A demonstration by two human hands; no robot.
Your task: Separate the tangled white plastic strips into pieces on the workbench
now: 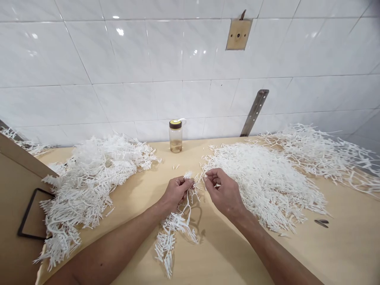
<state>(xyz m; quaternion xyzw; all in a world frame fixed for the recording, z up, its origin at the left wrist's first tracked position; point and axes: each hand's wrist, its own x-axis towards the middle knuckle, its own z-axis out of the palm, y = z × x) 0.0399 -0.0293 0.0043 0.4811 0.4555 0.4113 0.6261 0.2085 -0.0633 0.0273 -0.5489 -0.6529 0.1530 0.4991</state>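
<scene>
My left hand [176,192] is closed on a white plastic branch [177,223], whose forked, feathery twigs hang down toward me over the table. A tufted tip of it pokes up past the thumb. Just to the right, my right hand [224,194] has thumb and index finger pinched together at the edge of a heap of loose white twig pieces [267,182]. Whatever lies between those fingertips is too small to make out. On the left lies a pile of bushy white branches [95,174]. Bare, forked white stems [326,154] are spread at the far right.
A clear bottle [175,139] with a dark and yellow lid stands near the tiled wall [124,51]. A metal bracket [254,114] leans there. Two thin dark pieces [321,223] lie right on the wooden table [225,257]. A brown panel [18,174] with a black handle borders the left.
</scene>
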